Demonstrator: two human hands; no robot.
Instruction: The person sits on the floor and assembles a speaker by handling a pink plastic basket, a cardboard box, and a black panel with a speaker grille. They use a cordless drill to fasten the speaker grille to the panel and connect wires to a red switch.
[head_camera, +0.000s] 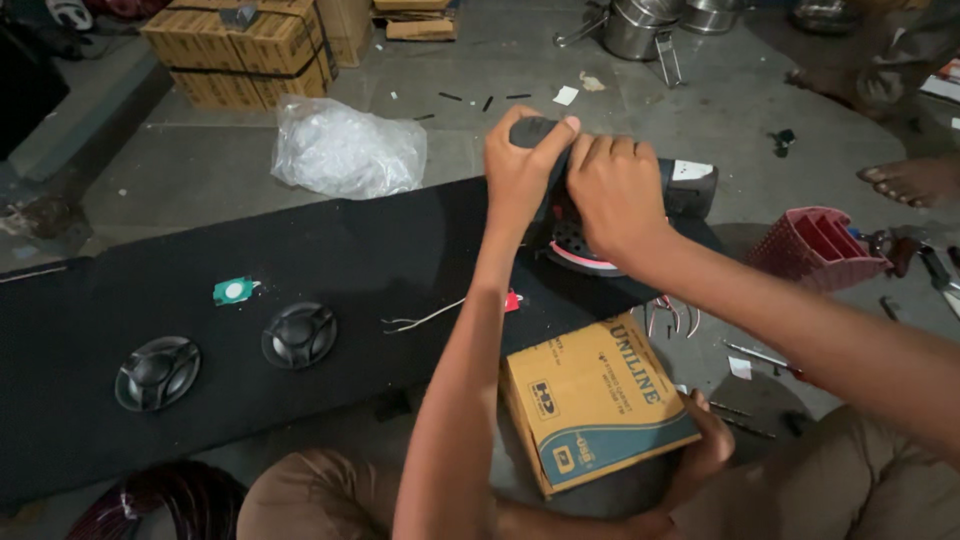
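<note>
- While I watch from the head view, my left hand (522, 165) is wrapped tight around the rounded black top of a power tool (600, 215).
- My right hand (615, 195) is clamped over the same tool's body, just beside the left; the two hands touch.
- Power tool: dark housing, reddish round base, resting on the far right part of a long black carpeted panel (90, 330).
- Panel: runs from near left to far right; two round black speakers (299, 335) sit in it at left, a small green-and-white tag (234, 291) just beyond them, a thin white wire (425, 319) near the middle.
- Cardboard box (590, 400), tan and blue: near side, below the panel.
- Clear plastic bag (345, 150): on the floor, far side.
- Red plastic basket (815, 248): right, well apart.
</note>
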